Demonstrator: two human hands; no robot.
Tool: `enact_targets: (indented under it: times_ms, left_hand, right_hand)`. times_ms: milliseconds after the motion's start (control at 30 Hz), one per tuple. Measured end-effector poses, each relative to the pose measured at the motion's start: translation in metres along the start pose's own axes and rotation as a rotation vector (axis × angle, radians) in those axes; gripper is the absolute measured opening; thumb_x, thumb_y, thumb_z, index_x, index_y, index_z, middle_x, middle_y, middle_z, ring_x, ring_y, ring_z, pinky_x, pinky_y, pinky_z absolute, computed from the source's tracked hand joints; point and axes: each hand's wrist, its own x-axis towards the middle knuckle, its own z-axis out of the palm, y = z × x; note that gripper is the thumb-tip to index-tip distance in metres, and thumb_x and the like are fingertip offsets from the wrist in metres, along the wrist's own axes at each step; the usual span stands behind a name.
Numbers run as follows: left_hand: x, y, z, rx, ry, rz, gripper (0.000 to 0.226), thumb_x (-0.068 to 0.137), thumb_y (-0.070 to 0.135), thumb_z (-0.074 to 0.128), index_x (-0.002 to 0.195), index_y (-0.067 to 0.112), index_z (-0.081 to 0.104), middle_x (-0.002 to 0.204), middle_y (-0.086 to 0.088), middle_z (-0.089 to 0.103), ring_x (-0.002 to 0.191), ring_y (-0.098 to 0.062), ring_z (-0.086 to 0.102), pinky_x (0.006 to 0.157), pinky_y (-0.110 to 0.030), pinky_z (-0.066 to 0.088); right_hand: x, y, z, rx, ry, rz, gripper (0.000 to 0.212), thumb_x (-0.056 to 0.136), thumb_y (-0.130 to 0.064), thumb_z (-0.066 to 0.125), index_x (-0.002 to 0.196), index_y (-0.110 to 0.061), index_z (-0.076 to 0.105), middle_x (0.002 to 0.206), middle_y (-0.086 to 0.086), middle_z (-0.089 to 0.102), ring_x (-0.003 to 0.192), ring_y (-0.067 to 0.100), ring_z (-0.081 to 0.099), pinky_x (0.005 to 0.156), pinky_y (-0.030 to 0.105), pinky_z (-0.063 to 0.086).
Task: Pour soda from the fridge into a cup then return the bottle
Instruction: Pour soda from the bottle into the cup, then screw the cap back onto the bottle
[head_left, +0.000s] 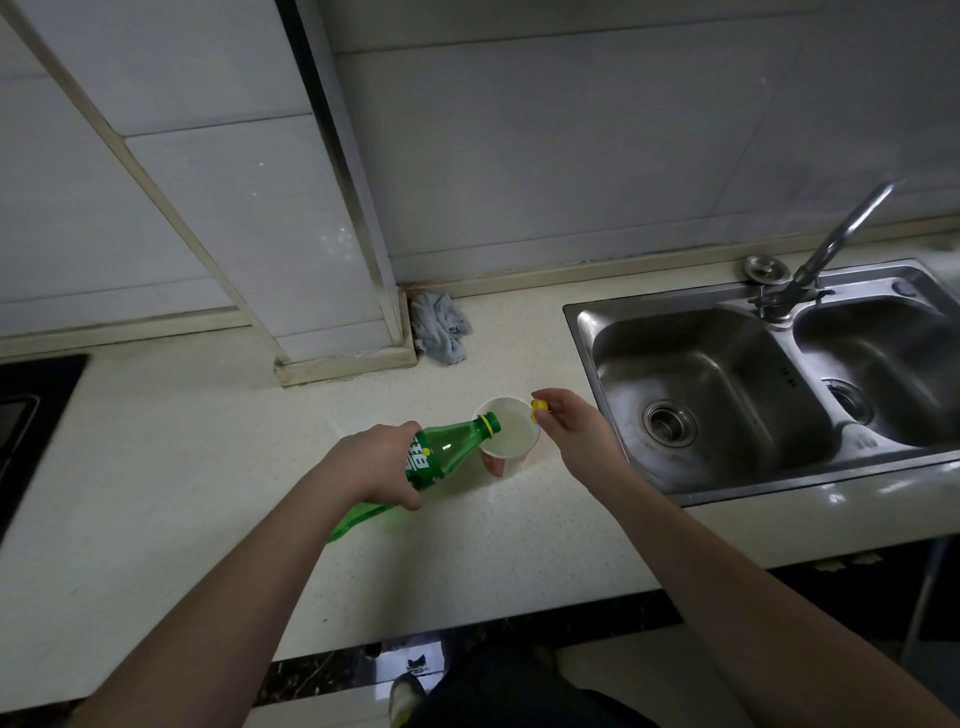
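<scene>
A green soda bottle (441, 452) is tipped nearly flat, its open neck with a yellow ring resting over the rim of a white paper cup (511, 462). My left hand (376, 462) grips the bottle around its label. The cup stands on the pale countertop (208, 467) and holds pale liquid. My right hand (574, 431) hovers just right of the cup and pinches the yellow bottle cap (539, 409) between its fingertips.
A steel double sink (727, 384) with a tap (831, 244) lies to the right. A crumpled grey rag (441, 327) sits at the back against a tiled pillar (311, 208). A black hob (31, 410) is at the far left.
</scene>
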Motion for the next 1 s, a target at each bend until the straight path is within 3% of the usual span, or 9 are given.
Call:
enact_targets:
  times_ms: [133,333,500,600,767,1000]
  left_hand:
    - [0.001,0.0,0.004,-0.087,0.021,0.03,0.08,0.066,0.041,0.077,0.135,0.023,0.039,0.1,0.005,0.053,0.088,-0.016,0.056,0.064,-0.028,0.047]
    - [0.003,-0.004,0.011,-0.364,0.041,0.087,0.072,0.059,0.037,0.081,0.122,0.028,0.047,0.103,0.004,0.061,0.089,-0.014,0.062,0.076,-0.037,0.058]
    - [0.001,-0.003,0.016,-0.481,0.072,0.136,0.066,0.063,0.03,0.084,0.119,0.028,0.049,0.101,0.007,0.063,0.086,-0.008,0.063,0.073,-0.029,0.057]
    - [-0.001,-0.002,0.018,-0.514,0.092,0.148,0.066,0.064,0.028,0.084,0.119,0.029,0.048,0.099,0.008,0.063,0.085,-0.004,0.062,0.067,-0.02,0.051]
    - [-0.001,-0.001,0.018,-0.524,0.095,0.155,0.068,0.061,0.027,0.085,0.118,0.029,0.049,0.098,0.008,0.063,0.084,-0.005,0.063,0.065,-0.021,0.052]
    - [-0.003,0.002,0.013,-0.514,0.119,0.192,0.072,0.06,0.024,0.085,0.122,0.028,0.048,0.098,0.008,0.064,0.083,-0.005,0.063,0.065,-0.019,0.05]
  right_hand:
    - [0.0,0.0,-0.001,-0.007,-0.009,0.008,0.022,0.091,-0.024,0.063,0.112,-0.029,0.063,0.101,-0.009,0.07,0.096,0.007,0.064,0.09,0.032,0.052]
    - [-0.001,-0.001,-0.003,0.039,-0.011,0.015,0.022,0.088,-0.022,0.066,0.108,-0.03,0.064,0.098,-0.008,0.072,0.094,0.005,0.066,0.091,0.033,0.052]
    - [-0.004,-0.009,-0.006,0.076,-0.005,0.023,0.024,0.088,-0.021,0.067,0.111,-0.026,0.065,0.1,-0.006,0.072,0.094,0.006,0.067,0.086,0.028,0.053]
    - [-0.007,-0.021,-0.009,0.052,0.001,-0.006,0.027,0.091,-0.02,0.064,0.117,-0.023,0.064,0.105,-0.007,0.07,0.096,0.001,0.064,0.08,0.014,0.047]
    - [-0.015,-0.049,-0.01,0.151,-0.064,-0.107,0.027,0.09,-0.014,0.064,0.116,-0.024,0.065,0.101,-0.006,0.072,0.097,0.006,0.066,0.09,0.024,0.051]
    - [-0.021,-0.079,-0.009,0.186,-0.189,-0.222,0.031,0.088,-0.006,0.064,0.116,-0.018,0.064,0.109,-0.002,0.07,0.103,0.009,0.065,0.093,0.024,0.05]
